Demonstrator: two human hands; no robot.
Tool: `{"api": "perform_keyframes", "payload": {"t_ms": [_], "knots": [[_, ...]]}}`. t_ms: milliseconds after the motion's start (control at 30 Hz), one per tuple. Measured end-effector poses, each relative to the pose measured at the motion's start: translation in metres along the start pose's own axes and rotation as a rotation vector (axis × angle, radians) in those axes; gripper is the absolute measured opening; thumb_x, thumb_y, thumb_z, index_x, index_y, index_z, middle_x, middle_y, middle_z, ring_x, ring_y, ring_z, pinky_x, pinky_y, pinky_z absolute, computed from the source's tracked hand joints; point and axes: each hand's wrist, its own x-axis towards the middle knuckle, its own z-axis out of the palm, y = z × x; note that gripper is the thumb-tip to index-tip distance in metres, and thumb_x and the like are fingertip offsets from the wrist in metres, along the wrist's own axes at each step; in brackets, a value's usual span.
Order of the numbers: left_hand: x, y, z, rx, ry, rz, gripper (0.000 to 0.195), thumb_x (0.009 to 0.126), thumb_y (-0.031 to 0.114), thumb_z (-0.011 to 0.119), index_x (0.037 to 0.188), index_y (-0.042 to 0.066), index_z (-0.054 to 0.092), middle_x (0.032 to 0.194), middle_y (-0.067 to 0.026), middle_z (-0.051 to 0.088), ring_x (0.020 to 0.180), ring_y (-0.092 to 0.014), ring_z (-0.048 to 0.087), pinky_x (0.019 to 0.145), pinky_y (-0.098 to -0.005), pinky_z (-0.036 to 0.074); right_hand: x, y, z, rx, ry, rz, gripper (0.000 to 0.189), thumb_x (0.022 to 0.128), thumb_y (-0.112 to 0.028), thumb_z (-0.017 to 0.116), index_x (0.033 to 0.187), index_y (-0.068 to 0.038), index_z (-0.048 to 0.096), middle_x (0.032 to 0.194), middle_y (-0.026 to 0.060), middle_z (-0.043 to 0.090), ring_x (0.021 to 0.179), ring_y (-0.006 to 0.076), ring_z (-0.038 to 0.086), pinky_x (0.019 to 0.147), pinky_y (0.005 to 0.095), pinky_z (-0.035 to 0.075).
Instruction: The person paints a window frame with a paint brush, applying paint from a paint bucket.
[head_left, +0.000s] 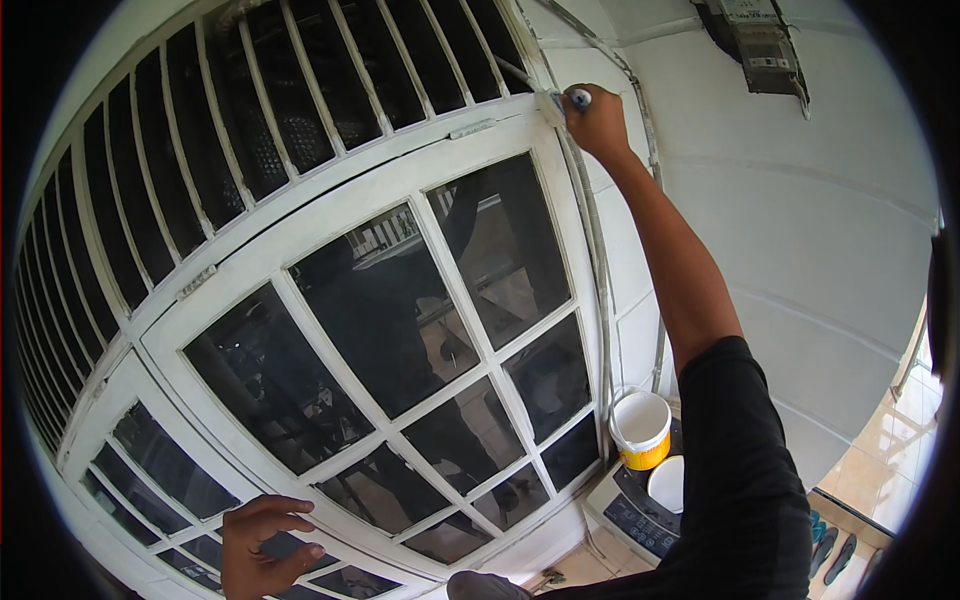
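Observation:
My right hand (600, 120) is raised at the upper right corner of a white window frame (559, 161), closed on a paintbrush (579, 97) whose handle end points towards me. The pale bristles touch the frame's corner, beside a grey corrugated conduit (592, 217). At the lower left, my left hand (266, 544) is held in front of the glazed panes with its fingers apart and nothing between them. White vertical bars (300, 82) run above the glazed panel, and dark glass panes (382, 300) reflect a figure.
A white and yellow bucket (641, 427) and a round white lid or container (666, 484) stand on a washing machine (637, 517) below my right arm. An electrical breaker box (769, 52) hangs on the white wall (787, 202). Sandals (840, 559) lie on the floor at the lower right.

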Motion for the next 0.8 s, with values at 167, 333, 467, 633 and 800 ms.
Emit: {"api": "perform_keyframes", "payload": {"t_ms": [167,333,467,633,800], "knots": [[-0.004,-0.002,-0.004,-0.008,-0.010,-0.007,0.030,0.058,0.017,0.084,0.081,0.003,0.072,0.094,-0.0157,0.073,0.086,-0.028,0.072,0.077,-0.0352,0.055,-0.024,-0.032,0.011,0.234,-0.080,0.206,0.018,0.082,-0.014,0.071,0.087,0.003,0.072,0.074,0.0236,0.068,0.067,0.0372,0.068,0.069,0.0403,0.054],[-0.002,-0.003,-0.002,-0.004,-0.016,0.016,0.029,0.058,0.017,0.083,0.081,0.003,0.071,0.094,-0.0159,0.073,0.085,-0.028,0.071,0.076,-0.0356,0.055,-0.028,0.002,-0.012,0.334,-0.008,0.363,0.017,0.083,-0.015,0.069,0.088,0.000,0.074,0.076,0.0203,0.070,0.067,0.0318,0.070,0.068,0.0369,0.055],[-0.001,0.001,0.000,0.004,-0.002,0.025,0.029,0.057,0.017,0.083,0.080,0.003,0.071,0.094,-0.0160,0.073,0.084,-0.028,0.071,0.075,-0.0358,0.055,-0.034,0.014,-0.009,0.038,0.031,0.088,0.014,0.081,-0.013,0.071,0.084,0.001,0.072,0.075,0.0215,0.069,0.069,0.0374,0.068,0.068,0.0403,0.054],[0.000,0.004,0.001,0.005,0.002,0.032,0.028,0.057,0.017,0.082,0.080,0.003,0.071,0.094,-0.0158,0.073,0.084,-0.028,0.071,0.074,-0.0356,0.055,-0.044,-0.009,0.006,0.116,-0.001,0.088,0.015,0.081,-0.013,0.071,0.087,0.001,0.071,0.075,0.0236,0.067,0.071,0.0409,0.066,0.069,0.0422,0.053],[-0.001,0.000,0.000,-0.010,-0.028,0.016,0.029,0.057,0.017,0.081,0.080,0.003,0.071,0.094,-0.0157,0.073,0.084,-0.028,0.071,0.075,-0.0354,0.055,-0.046,-0.013,-0.002,0.832,-0.024,0.515,0.018,0.083,-0.016,0.072,0.085,0.001,0.074,0.074,0.0115,0.072,0.062,0.0165,0.068,0.063,0.0331,0.055]]}}
